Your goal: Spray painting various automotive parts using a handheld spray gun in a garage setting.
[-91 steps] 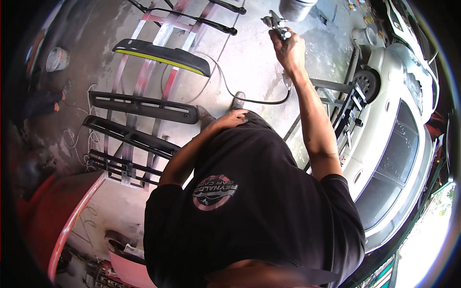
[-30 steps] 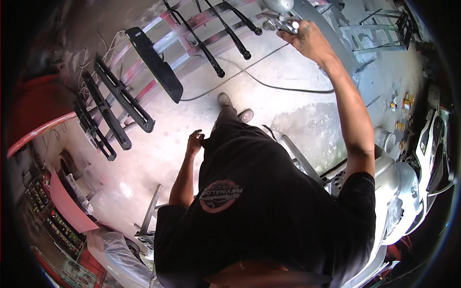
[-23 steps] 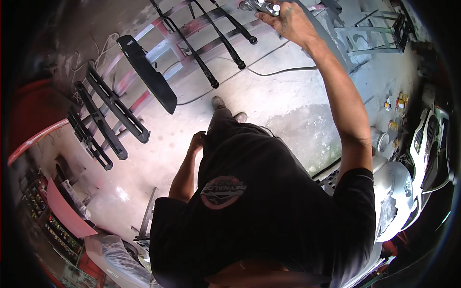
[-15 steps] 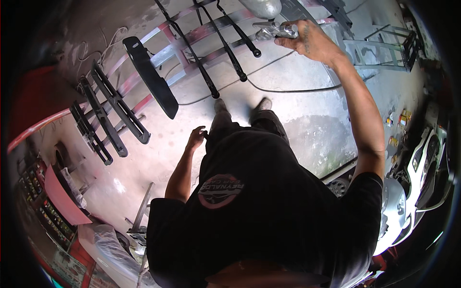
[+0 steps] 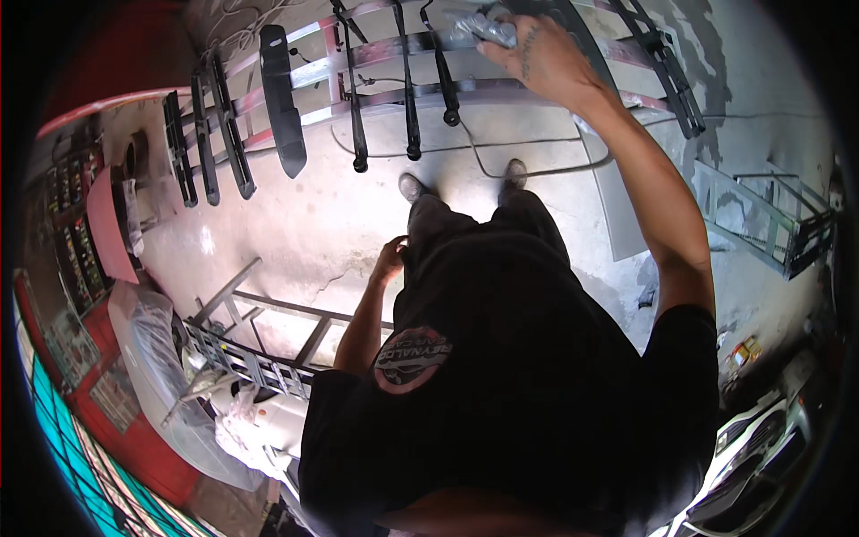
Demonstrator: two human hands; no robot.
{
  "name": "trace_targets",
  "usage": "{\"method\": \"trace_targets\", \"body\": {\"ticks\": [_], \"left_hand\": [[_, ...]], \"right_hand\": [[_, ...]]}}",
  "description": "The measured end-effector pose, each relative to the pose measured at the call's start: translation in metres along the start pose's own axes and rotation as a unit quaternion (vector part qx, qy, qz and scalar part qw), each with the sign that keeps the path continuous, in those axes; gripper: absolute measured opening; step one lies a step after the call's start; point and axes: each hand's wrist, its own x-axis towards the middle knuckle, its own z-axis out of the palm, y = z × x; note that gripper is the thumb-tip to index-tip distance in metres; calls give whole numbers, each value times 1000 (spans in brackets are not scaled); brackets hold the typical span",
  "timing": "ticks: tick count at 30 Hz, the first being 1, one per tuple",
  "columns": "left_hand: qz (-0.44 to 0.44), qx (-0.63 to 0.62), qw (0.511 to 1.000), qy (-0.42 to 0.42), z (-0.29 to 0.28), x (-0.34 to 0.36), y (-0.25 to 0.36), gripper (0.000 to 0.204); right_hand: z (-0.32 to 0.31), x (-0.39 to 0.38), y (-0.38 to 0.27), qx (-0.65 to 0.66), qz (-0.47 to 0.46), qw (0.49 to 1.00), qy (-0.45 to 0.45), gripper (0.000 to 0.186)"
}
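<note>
High in the view, my right hand is closed round a silver spray gun, partly blurred, over a long metal rack painted pink and grey. Black parts lie crosswise on that rack: slender wiper-like arms, a broad panel and several narrow slotted strips. A dark grey panel sits just beyond my right hand. My left hand hangs beside my left thigh, its fingers loosely bent and apart, touching the dark trouser cloth.
A black hose loops over the concrete floor before my shoes. Metal stands are at right and lower left. A red surface, pink panel, plastic-covered bodywork and white car parts ring me.
My body and view have turned, so the rack now runs straight across the top. The spray gun in my right hand has moved over the parts; my left hand has dropped from waist to thigh.
</note>
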Motion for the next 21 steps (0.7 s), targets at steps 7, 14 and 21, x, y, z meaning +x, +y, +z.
{"method": "trace_targets", "body": {"ticks": [7, 14, 21], "left_hand": [[7, -27, 997, 66, 73, -17, 122, 45], [108, -77, 991, 22, 101, 8, 212, 50], [185, -154, 965, -107, 113, 23, 321, 64]], "right_hand": [[-13, 13, 39, 63, 9, 993, -100, 60], [-4, 59, 50, 26, 61, 994, 83, 44], [11, 33, 11, 84, 101, 986, -100, 59]]}}
